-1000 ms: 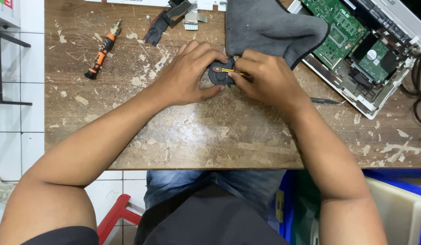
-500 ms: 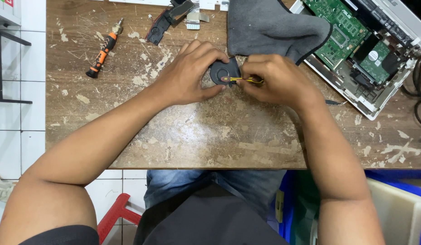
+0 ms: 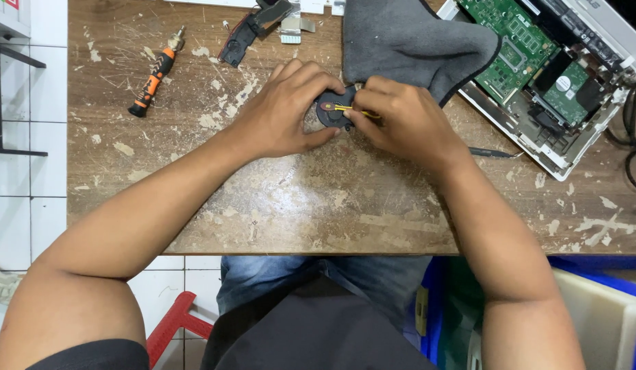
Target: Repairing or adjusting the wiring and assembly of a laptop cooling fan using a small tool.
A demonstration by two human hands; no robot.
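Fingers [image 3: 359,113] of right hand [image 3: 407,127] pinched tight on thin yellow stick tool [image 3: 348,109], tip down on small round black fan part [image 3: 331,109]. Left hand [image 3: 283,116] curled round that part, holding it flat on scratched brown wooden table [image 3: 297,199]. Stick tool pulled in closer to the middle than a moment back, so poking goes on at one spot. Hands hardly shifted otherwise. Grey cloth [image 3: 414,41] just behind. Opened laptop with green board [image 3: 537,62] to the right. Orange and black screwdriver [image 3: 153,75] well apart, far left.
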